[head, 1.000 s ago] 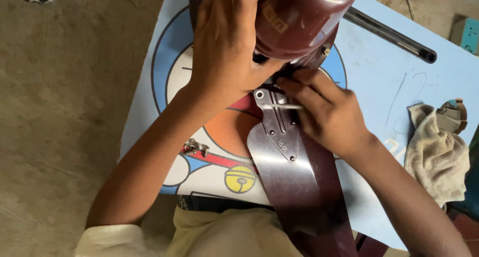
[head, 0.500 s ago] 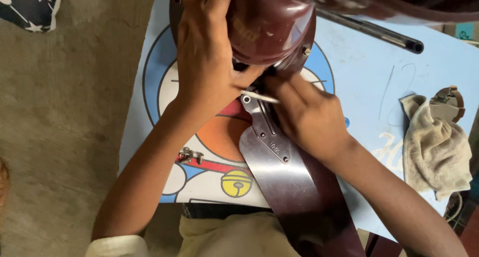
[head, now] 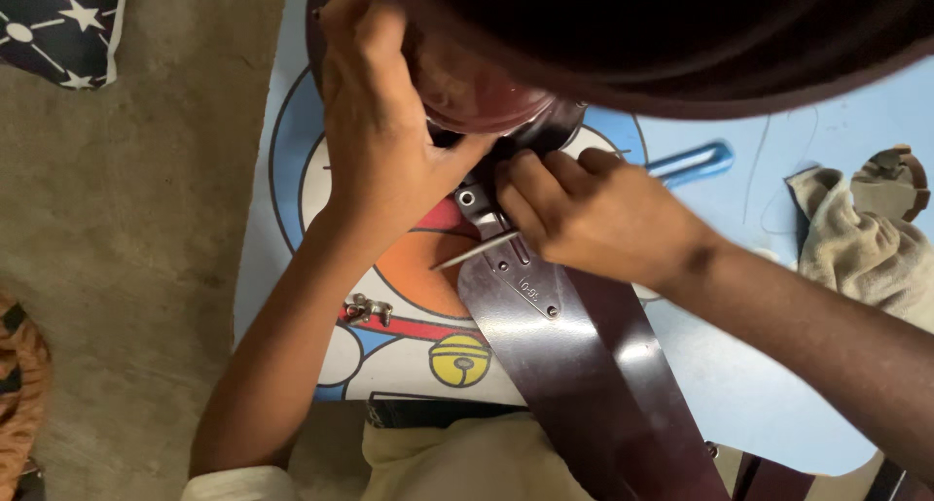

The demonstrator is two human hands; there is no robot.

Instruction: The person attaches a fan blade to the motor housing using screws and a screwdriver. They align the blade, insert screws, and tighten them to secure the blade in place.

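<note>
My left hand (head: 375,136) grips the side of a dark red domed fan motor housing (head: 467,92) at the top of the view. A long maroon fan blade (head: 574,365) runs from the housing down toward me, with a metal bracket (head: 511,268) screwed onto its top end. My right hand (head: 593,214) rests on the bracket where it meets the housing and holds a thin metal pin (head: 474,252) that sticks out to the left. A dark blurred shape covers the upper right of the view.
The work lies on a light blue board (head: 769,355) with a cartoon print. A small cluster of metal screws (head: 368,309) sits on it by my left forearm. A beige rag (head: 861,248) with a brown part on it lies at right. Bare concrete floor (head: 126,248) is at left.
The thin pin in my right hand has swung from pointing right to pointing down-left. The camera has moved in, and a dark shape now hides the top of the housing and the black rod.
</note>
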